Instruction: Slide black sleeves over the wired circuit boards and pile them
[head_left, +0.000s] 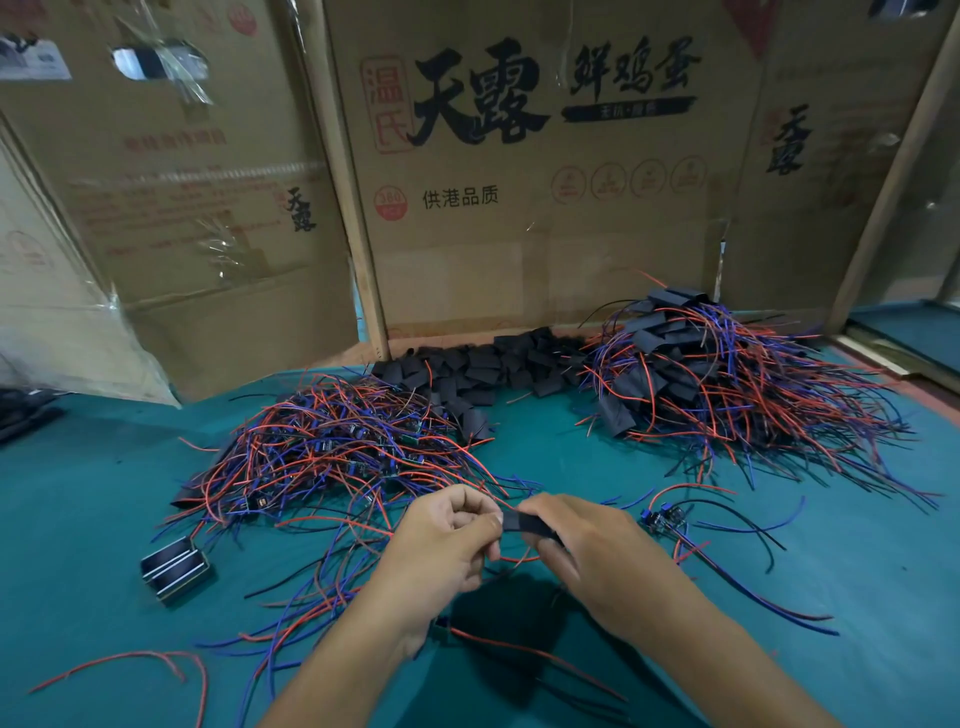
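Sleeve (530, 525) is pinched by right hand (576, 540); left hand (447, 535) pinches wires (511, 560) to feed them in, near the table's (78, 519) front edge.

Teal table (571, 457) carries: bare boards (322, 447) left, sleeves (493, 364) along rear edge, sleeved pile (717, 374) right, black box (174, 569) front-left.
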